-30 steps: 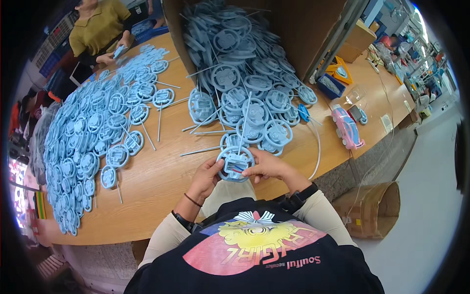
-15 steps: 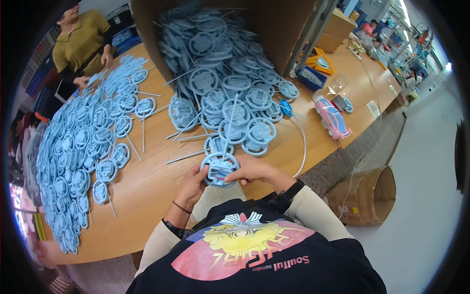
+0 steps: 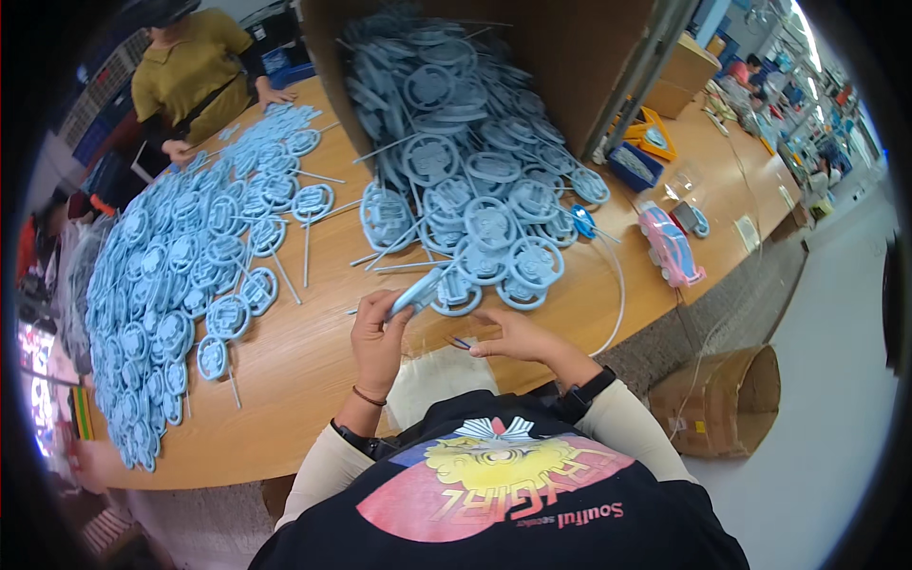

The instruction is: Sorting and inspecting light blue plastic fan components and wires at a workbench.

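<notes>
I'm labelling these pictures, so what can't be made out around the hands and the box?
- Head view: the face of the blue ring, edge-on and partly behind the left hand.
- Head view: the thin wire, too small to trace by the right hand.
- Head view: the cardboard box, cut off by the upper edge.

Across a wooden table (image 3: pixel 294 380), the left hand (image 3: pixel 377 350) grips a tilted light-blue ring-shaped part (image 3: pixel 415 296); the right hand (image 3: pixel 518 336), just apart, holds a thin blue wire (image 3: pixel 462 343); similar parts (image 3: pixel 142 304) spread left; more spill from a cardboard box (image 3: pixel 608 47), far side; a pink toy car (image 3: pixel 669 245) sits right.
</notes>
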Available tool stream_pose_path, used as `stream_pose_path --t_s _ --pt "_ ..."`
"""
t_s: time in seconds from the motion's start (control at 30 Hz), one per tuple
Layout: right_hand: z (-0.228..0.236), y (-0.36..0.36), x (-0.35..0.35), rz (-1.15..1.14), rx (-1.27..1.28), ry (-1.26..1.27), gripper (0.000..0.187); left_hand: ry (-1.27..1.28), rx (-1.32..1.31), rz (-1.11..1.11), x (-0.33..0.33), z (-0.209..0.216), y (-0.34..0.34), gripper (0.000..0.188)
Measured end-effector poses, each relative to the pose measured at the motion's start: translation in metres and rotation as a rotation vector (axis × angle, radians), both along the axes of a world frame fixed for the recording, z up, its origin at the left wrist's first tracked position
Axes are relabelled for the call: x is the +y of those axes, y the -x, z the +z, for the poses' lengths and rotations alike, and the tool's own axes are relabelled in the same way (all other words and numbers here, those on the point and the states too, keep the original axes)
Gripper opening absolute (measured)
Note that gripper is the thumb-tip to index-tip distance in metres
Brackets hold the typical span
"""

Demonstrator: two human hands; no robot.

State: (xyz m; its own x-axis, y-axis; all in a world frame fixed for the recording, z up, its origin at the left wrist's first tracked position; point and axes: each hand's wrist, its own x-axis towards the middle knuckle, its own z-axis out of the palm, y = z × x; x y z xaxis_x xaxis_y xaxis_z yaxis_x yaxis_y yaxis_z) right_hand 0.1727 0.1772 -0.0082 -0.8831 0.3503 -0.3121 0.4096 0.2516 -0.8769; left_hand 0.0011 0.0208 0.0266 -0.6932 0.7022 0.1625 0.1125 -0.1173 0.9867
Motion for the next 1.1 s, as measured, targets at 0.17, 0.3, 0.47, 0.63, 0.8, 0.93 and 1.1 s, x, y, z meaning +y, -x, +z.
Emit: stream_pose_path --t_s 0.17,0.3,0.47,0.63,0.8,0.93,1.1 --pt "0.059 0.026 -0.020 -0.180 0.189 0.726 0.067 -0.065 0.775 -0.024 -0.002 0.021 -0.005 0.034" --pt "0.083 0.030 -0.019 -0.186 0.330 0.863 0.050 -0.063 0.736 -0.208 -0.001 0.032 -0.008 0.046" --pt "0.090 0.021 -0.008 -0.101 0.279 0.651 0.044 -0.073 -0.031 -0.249 0.000 0.037 0.003 0.060" --pt "0.086 0.031 -0.020 -0.114 0.324 0.545 0.047 0.028 -0.480 -0.458 0.001 0.044 0.005 0.054" --pt "0.074 0.031 -0.020 -0.163 0.361 0.360 0.050 -0.002 -0.488 -0.377 0.005 0.043 -0.007 0.051" --pt "0.071 0.033 -0.021 -0.188 0.385 0.249 0.046 -0.050 -0.442 -0.323 0.007 0.039 -0.013 0.048" --pt "0.070 0.033 -0.021 -0.221 0.339 0.163 0.046 -0.047 -0.453 -0.291 0.010 0.035 -0.016 0.047"
